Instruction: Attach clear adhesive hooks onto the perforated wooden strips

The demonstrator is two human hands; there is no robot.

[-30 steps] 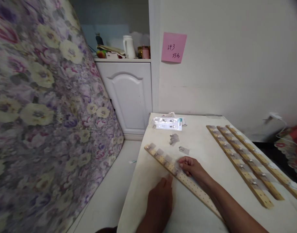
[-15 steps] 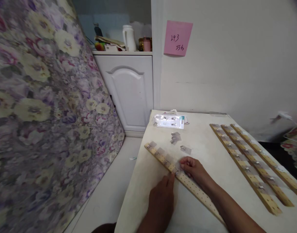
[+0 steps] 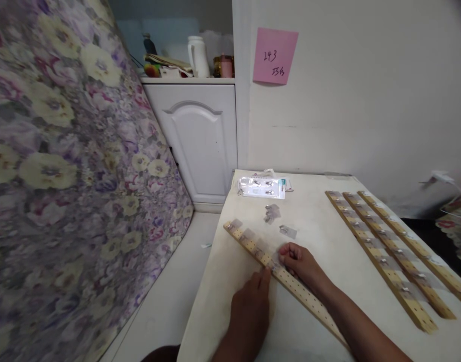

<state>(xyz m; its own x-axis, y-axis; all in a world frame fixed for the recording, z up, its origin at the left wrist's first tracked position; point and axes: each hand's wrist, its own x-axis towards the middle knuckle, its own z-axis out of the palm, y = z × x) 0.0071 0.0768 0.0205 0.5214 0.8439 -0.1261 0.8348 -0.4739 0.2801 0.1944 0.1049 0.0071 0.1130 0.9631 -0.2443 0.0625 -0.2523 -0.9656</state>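
One white-covered table (image 3: 313,211) bears, at right, three long pale-wood strips (image 3: 419,311) and, nearer us, a slanting perforated wooden strip (image 3: 298,288) with silver clips (image 3: 259,251) along its far half. Behind lies a clear plastic blister pack (image 3: 261,187). Our left hand (image 3: 251,304), half curled, touches the slanting strip; whether it grips, we cannot tell. Our right hand (image 3: 300,261) pinches a translucent-tagged clip (image 3: 274,267) there. Beyond, one loose clip (image 3: 287,231) lies near a small clip cluster (image 3: 271,213).
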